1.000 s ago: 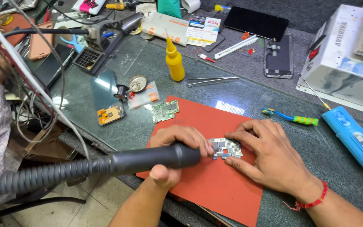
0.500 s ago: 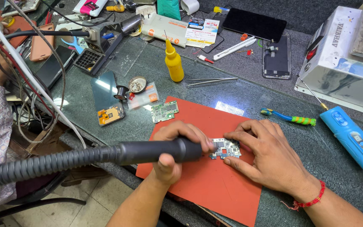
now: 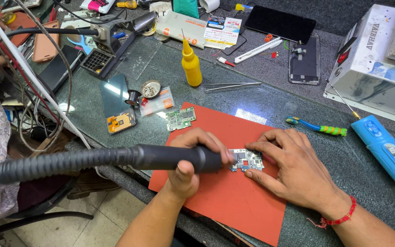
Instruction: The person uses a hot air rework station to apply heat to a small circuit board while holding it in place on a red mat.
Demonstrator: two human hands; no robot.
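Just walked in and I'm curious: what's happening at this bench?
A person is working on a small circuit board that lies on a red mat. The left hand grips a black hot-air wand on a ribbed hose, its tip aimed at the board's left edge. The right hand pins the board down with its fingertips. A second board, a yellow squeeze bottle, tweezers and a toothbrush lie unused on the table.

Count: circuit boards, 2 — one (image 3: 246, 160) under the fingers, one (image 3: 180, 119) at the red mat's (image 3: 234, 201) corner. Yellow squeeze bottle (image 3: 191, 65), 1. Toothbrush (image 3: 317, 128), 1. Tweezers (image 3: 232, 85), 1 pair. Blue handheld tool (image 3: 386, 150), 1.
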